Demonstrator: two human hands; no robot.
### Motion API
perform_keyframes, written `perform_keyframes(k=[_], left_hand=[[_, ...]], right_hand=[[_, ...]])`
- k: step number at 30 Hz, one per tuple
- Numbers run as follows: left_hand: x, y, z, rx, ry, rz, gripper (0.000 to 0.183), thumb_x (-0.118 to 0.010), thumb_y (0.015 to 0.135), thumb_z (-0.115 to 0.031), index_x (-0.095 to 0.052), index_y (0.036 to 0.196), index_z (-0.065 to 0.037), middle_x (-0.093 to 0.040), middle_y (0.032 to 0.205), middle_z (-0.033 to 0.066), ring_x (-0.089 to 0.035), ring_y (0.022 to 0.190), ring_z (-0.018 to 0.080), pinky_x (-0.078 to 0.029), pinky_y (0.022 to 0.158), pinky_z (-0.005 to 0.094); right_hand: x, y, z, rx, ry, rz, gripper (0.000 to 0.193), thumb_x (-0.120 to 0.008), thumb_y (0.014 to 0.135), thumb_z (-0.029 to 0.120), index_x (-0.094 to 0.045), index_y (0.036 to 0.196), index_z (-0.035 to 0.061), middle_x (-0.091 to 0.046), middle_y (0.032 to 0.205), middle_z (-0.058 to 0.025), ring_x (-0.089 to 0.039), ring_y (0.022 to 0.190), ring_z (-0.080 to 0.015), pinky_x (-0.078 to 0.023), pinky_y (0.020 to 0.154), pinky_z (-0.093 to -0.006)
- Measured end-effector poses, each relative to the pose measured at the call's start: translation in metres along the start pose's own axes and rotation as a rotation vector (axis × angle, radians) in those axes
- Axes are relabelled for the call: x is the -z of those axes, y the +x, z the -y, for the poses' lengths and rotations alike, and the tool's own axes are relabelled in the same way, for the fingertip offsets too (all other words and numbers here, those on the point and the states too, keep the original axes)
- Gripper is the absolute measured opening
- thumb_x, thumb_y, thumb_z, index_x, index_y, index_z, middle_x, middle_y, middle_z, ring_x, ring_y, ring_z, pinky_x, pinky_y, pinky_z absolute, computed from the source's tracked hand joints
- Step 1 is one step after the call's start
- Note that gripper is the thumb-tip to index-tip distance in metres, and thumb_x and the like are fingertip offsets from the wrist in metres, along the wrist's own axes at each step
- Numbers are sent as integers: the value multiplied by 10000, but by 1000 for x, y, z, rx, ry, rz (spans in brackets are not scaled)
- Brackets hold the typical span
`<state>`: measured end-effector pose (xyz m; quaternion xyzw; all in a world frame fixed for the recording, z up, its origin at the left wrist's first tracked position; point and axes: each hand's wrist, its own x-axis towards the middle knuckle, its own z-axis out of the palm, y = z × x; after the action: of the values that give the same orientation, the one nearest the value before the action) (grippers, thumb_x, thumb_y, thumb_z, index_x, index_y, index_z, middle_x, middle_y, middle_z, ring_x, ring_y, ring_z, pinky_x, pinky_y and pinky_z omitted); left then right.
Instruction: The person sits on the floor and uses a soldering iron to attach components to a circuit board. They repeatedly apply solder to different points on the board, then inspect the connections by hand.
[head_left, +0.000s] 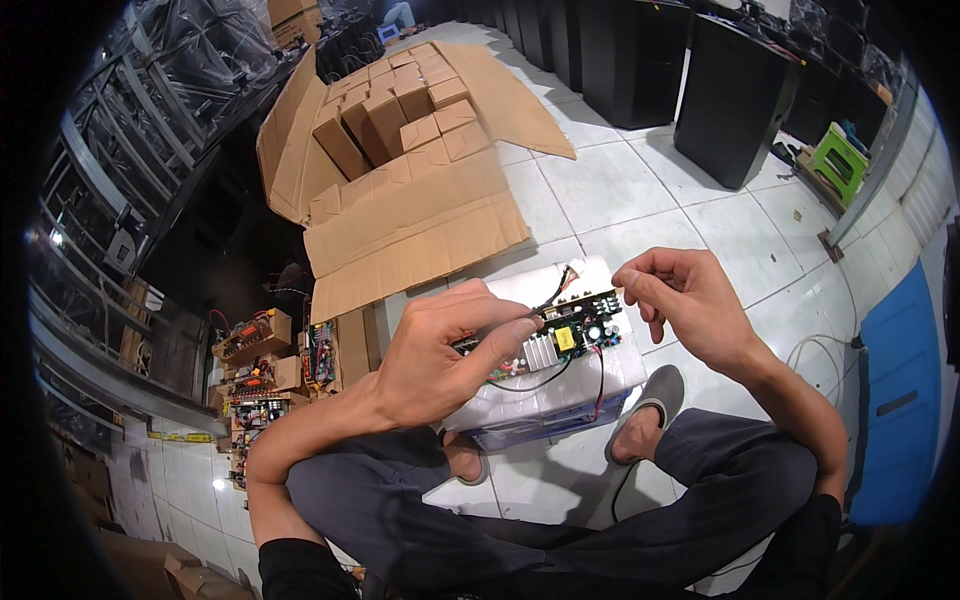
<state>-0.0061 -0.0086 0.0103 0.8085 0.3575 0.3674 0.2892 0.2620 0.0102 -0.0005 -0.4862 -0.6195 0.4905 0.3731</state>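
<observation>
A circuit board [592,336] with a silver heat sink [541,351] and a yellow transformer [565,339] lies on a white foam block [618,372], which rests on a blue crate [545,428]. My left hand [435,350] reaches over the board's left part and hides it. Its thumb and forefinger pinch a black cable [551,300] that ends in a white plug [573,271] above the board's back edge. Just off the right end of the board is my right hand [700,305], fingers curled, thumb and forefinger together; whatever they may hold is too small to tell.
Ahead stands an open carton [410,235] filled with several small brown boxes. More circuit boards [262,410] are heaped on the left. Black cabinets [738,105], a green stool [838,163] and a blue panel [900,400] stand to the right. Loose cables cross the tiled floor [660,210].
</observation>
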Motion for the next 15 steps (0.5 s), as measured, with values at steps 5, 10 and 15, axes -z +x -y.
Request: perform_keyframes(k=[5,10,15], left_hand=[[0,1,0,-5,0,0,121,-656,909,-23,-745,980,19,-681,719,76,-598,705,136,-455,651,288],[0,0,-2,7,-8,0,122,-656,909,-23,-746,981,18,-685,718,73,-595,703,137,-454,649,288],[0,1,-2,-11,5,5,124,-658,912,-29,-746,985,19,-687,720,73,-592,704,138,-452,647,288]], right_hand=[[-1,0,-1,24,11,-10,286,-614,970,210,-681,1011,-64,-571,687,-8,-506,575,-52,-430,481,-225],[1,0,-1,11,-18,4,296,-613,971,218,-681,1010,-67,-574,690,-12,-507,577,-53,-435,482,-225],[1,0,-1,22,-8,-9,301,-616,969,223,-681,1009,-68,-570,686,-14,-505,571,-53,-433,479,-225]])
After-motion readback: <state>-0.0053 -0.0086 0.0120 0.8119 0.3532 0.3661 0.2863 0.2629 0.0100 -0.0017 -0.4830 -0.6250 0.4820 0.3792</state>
